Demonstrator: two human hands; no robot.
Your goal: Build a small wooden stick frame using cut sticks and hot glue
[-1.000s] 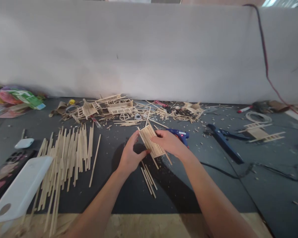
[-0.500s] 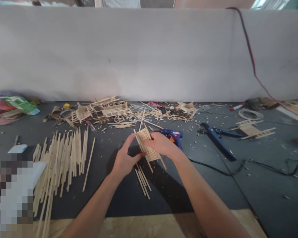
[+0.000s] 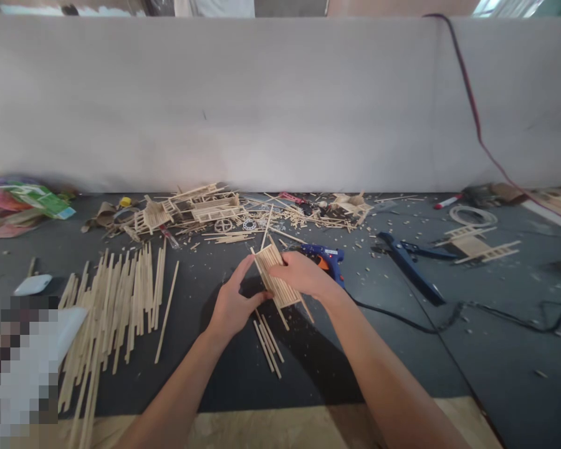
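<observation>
Holding a little panel of sticks [image 3: 277,279] just above the dark mat [image 3: 402,349], we are looking at it near the middle of the frame. Its sticks are lying side by side, and the long way of the panel is running from the upper left down to the lower right. A couple of sticks are poking out past its lower end.

Our left hand [image 3: 234,305] is pinching the lower left edge, thumb up on the side and fingers curled below. Our right hand [image 3: 302,274] is lying over the right side with the fingers bent down on the sticks. Both hands are touching the panel, so neither one is nearer; it is sitting right between them.

Just below the hands, a few loose sticks [image 3: 267,337] are lying on the mat. Right behind the right hand, a blue glue gun [image 3: 327,257] is resting, with its black cord trailing off to the right. At the left of the frame a big row of long sticks [image 3: 116,305] is spread out. Farther back, small stick models [image 3: 201,209] and scraps are piled up, and blue cutters [image 3: 409,262] are lying at the right.
</observation>
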